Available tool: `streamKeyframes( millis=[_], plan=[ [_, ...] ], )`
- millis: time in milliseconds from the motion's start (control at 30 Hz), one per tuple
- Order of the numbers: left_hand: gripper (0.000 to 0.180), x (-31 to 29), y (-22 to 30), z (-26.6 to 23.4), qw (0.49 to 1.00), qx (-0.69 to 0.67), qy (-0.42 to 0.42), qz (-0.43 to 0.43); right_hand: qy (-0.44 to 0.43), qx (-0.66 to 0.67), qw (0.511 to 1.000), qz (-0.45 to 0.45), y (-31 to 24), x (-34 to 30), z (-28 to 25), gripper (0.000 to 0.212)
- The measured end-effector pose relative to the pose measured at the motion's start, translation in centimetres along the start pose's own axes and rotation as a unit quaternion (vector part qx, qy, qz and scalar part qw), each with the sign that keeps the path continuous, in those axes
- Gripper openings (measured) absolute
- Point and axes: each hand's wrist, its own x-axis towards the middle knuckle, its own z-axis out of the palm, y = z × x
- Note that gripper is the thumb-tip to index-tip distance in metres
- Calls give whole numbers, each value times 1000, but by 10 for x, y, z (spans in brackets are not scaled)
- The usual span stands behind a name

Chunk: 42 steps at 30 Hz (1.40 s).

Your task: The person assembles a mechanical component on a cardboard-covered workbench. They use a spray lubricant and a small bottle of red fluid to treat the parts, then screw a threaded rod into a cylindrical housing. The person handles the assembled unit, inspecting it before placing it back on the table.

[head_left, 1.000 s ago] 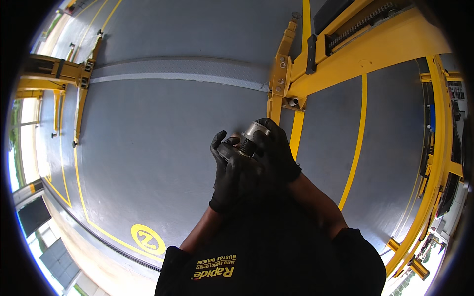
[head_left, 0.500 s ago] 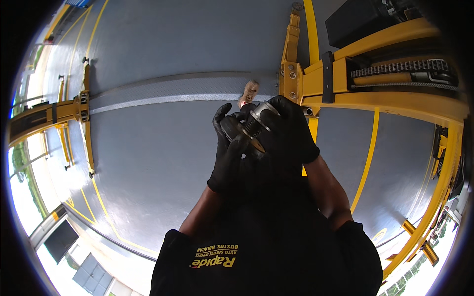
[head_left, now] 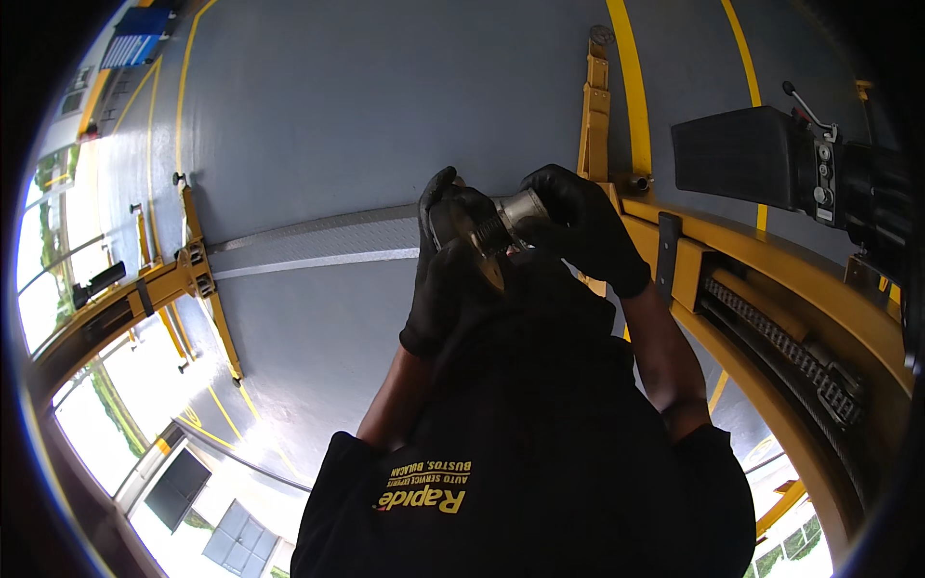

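Both my hands wear black gloves and meet in front of my chest around a metal part. The part has a silver cylinder (head_left: 522, 207), a dark ribbed middle (head_left: 491, 236) that looks like a coil or thread, and a brass-coloured flat piece (head_left: 495, 275) at its lower side. My left hand (head_left: 445, 265) is closed round the dark end, with its thumb near the ribbed section. On the other side, my right hand (head_left: 583, 223) grips the silver cylinder. The gloves hide much of the part, so its exact kind does not show.
To my right stands a yellow lift column (head_left: 689, 265) with a chain (head_left: 780, 352) inside and a black lift power unit (head_left: 742, 159). A lift arm (head_left: 595, 125) reaches away beside it. A ridged metal floor plate (head_left: 318, 241) runs left to the other yellow column (head_left: 159, 294).
My view has turned, so the right column swings nearer and the power unit shows more fully. The metal part has tilted, its silver cylinder now pointing more to the right. Both hands keep hold.
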Motion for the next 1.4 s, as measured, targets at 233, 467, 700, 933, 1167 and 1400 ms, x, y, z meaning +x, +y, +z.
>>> streamKeyframes(
  millis=[233,467,700,933,1167,1400],
  plan=[
    [79,184,21,-38,924,348,-108,113,76,-2,994,-72,-12,138,-57,44],
    [76,356,74,-42,962,35,-215,-162,191,11,981,-11,-39,248,-121,37],
    [84,525,75,10,930,103,-253,-244,313,-15,950,-13,-10,326,-205,39],
    [78,685,15,83,893,188,-268,-309,422,116,897,61,73,386,-334,30],
    [57,833,-72,174,861,298,-301,-281,605,33,793,65,217,461,-452,26],
    [33,953,-229,210,812,370,-334,-303,667,-28,691,279,376,540,-521,70]
  ],
)
